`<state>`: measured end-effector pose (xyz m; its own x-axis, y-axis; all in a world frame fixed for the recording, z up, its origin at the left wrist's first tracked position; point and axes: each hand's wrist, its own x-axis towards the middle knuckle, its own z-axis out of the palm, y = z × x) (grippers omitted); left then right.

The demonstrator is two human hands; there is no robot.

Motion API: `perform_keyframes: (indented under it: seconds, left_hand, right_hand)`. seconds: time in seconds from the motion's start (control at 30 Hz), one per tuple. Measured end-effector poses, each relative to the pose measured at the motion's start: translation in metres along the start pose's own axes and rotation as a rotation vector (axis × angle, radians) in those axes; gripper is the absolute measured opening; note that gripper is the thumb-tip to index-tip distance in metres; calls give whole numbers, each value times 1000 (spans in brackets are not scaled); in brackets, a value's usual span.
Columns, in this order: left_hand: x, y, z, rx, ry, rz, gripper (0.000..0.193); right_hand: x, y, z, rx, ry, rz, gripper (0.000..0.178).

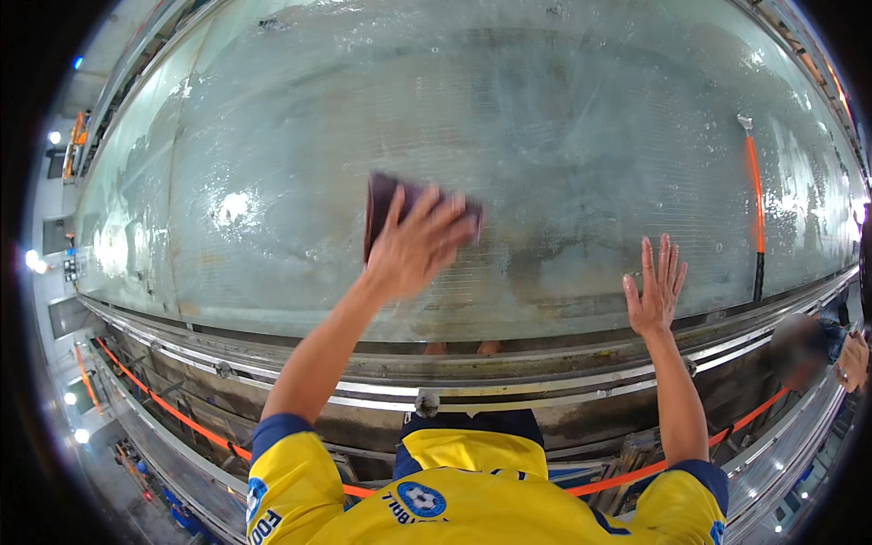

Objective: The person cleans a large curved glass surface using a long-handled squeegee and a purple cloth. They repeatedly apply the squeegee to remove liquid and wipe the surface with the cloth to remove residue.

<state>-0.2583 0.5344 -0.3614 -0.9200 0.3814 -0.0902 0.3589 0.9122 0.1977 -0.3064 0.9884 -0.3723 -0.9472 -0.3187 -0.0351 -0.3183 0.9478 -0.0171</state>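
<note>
A broad, wet, greenish slab (581,118), which looks like glass, fills most of the view. Left of its middle, my left hand (413,241) presses a dark maroon folded sheet (380,207) flat against the slab. Hand and sheet are both smeared by motion. Whether the sheet is cloth or abrasive paper I cannot tell. Farther right, near the front edge, my right hand (656,295) is stretched out with its fingers apart and holds nothing. It is over or on the wet surface; contact is unclear.
An orange-handled tool (756,195) with a black grip lies on the slab's right side. Metal rails (363,389) run along the near edge. An orange-red hose or cable (177,413) passes below them. Another person's hand (852,361) shows at the far right.
</note>
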Motion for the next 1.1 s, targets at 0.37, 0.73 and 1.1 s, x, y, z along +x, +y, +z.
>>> perform_keyframes:
  seconds: [0.37,0.73,1.1]
  left_hand:
    - [-2,40,24,28,-94,218,56]
    - [5,14,18,142,-70,279,54]
    - [2,7,7,86,-76,342,52]
  right_hand:
    - [-4,9,1,-18,21,17,69]
    - [-4,3,7,-15,73,44,72]
    - [-5,8,8,-30,103,34,72]
